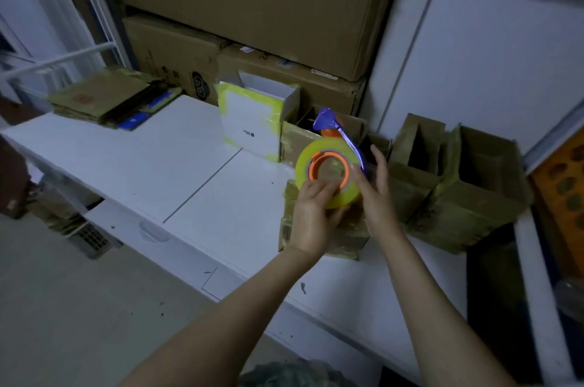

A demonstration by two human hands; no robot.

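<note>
— What is the work surface?

— A white table (pixel 189 149) with a dark seam across its top, above a grey floor (pixel 63 291). Take the white box (pixel 252 124) with yellow-taped edges, at the back of the table, as the marker. Big brown cartons (pixel 252 7) are stacked behind and above it against a white wall. Left of it lies a pile of flattened cartons (pixel 104 99). Right of it stand several open cartons (pixel 474 197), worn and taped.

— And the tape roll?

— The tape roll (pixel 305 163) is held in the air to the right of the white box and nearer the person, above a small taped carton (pixel 290 228). It is a thick yellowish, see-through roll on an orange core (pixel 316 162), with a blue handle (pixel 327 120) sticking up from its far side.

— How do the hands sit on it?

— The left hand (pixel 311 212) grips the lower left edge, fingers curled over the face of the roll. The right hand (pixel 377 193) takes the right edge: thumb on the face beside the core, the other fingers straight, close together, reaching behind.
</note>
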